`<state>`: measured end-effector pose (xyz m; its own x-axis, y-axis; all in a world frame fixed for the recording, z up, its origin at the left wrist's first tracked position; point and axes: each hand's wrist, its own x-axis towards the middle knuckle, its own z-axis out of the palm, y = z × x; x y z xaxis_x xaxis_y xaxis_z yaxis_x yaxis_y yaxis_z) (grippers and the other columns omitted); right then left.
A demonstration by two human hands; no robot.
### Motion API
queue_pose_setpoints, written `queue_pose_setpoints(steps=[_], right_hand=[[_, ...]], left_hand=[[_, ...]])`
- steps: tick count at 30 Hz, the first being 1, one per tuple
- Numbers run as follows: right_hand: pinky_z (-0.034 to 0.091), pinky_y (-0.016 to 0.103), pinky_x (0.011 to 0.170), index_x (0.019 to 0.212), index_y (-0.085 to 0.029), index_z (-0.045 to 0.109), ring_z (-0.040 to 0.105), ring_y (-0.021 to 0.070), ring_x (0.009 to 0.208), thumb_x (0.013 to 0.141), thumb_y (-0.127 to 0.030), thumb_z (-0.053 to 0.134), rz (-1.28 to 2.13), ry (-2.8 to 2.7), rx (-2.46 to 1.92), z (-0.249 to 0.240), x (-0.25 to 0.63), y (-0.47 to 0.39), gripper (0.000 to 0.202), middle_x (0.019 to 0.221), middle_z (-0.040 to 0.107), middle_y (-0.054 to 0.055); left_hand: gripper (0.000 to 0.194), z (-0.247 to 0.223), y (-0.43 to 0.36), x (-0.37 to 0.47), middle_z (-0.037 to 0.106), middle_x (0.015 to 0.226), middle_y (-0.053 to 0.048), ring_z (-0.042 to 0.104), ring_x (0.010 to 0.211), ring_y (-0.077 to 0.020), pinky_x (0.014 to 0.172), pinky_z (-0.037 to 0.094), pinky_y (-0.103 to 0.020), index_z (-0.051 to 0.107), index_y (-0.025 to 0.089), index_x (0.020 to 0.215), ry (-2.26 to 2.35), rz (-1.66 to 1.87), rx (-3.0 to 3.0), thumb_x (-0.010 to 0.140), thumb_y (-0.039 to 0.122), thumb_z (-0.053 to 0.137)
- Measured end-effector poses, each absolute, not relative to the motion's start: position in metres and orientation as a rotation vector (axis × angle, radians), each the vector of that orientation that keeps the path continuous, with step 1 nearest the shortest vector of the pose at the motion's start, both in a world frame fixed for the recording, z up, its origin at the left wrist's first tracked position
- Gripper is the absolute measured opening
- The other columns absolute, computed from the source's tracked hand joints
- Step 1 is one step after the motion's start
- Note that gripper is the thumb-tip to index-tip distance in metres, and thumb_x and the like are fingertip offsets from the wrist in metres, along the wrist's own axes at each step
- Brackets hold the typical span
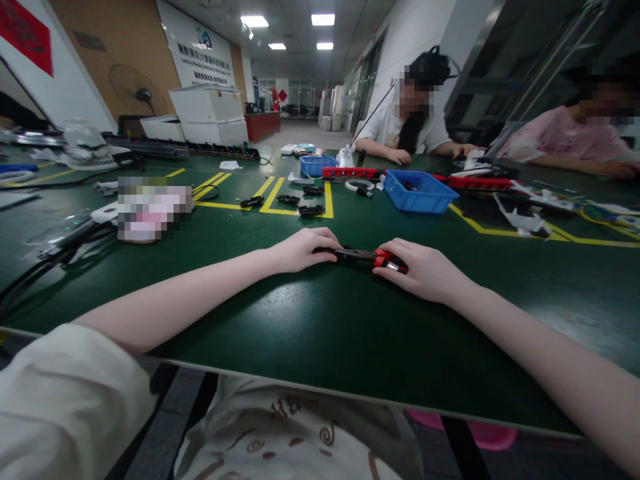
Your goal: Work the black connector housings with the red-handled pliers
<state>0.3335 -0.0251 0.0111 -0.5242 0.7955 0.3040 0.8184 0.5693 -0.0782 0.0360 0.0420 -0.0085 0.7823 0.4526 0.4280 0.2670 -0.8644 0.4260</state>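
My right hand [420, 268] is closed around the red handles of a pair of pliers [381, 259], whose metal jaws point left. The jaws meet a small black part [325, 251], which my left hand [306, 249] pinches between thumb and fingers. Both hands are low over the green table [300, 320]. Beyond them, several similar black parts [311, 211] lie in and beside a yellow-taped rectangle.
A blue bin [419, 192] stands beyond my right hand, with a smaller blue bin [318, 165] behind. A phone-like pink item [154, 213] and cables are at left. Two people sit across the table at right, near red strips [350, 173] and white scraps.
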Motion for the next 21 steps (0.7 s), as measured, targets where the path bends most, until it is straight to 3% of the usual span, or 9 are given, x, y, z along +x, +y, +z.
queue_pose_setpoints(steps=[10, 21], right_hand=[[0.053, 0.040, 0.073, 0.113, -0.023, 0.065, 0.070, 0.0264, 0.088, 0.095, -0.064, 0.051, -0.062, -2.544, -1.257, 0.013, 0.345, -0.014, 0.047, 0.106, 0.072, 0.011], [0.051, 0.058, 0.086, 0.121, -0.025, 0.067, 0.066, 0.0407, 0.106, 0.093, -0.058, 0.056, -0.509, -2.432, -1.087, 0.012, 0.351, -0.010, 0.045, 0.116, 0.070, 0.018]], left_hand=[[0.023, -0.011, 0.048, 0.040, 0.072, 0.124, -0.012, 0.069, 0.114, -0.0198, 0.105, 0.054, -0.038, 0.075, 0.015, 0.118, 0.500, 0.745, 2.626, 0.099, 0.019, 0.063], [0.018, -0.003, 0.046, 0.041, 0.075, 0.123, -0.012, 0.070, 0.116, -0.0193, 0.108, 0.052, -0.037, 0.076, 0.017, 0.110, 0.491, 0.690, 2.594, 0.099, 0.020, 0.062]])
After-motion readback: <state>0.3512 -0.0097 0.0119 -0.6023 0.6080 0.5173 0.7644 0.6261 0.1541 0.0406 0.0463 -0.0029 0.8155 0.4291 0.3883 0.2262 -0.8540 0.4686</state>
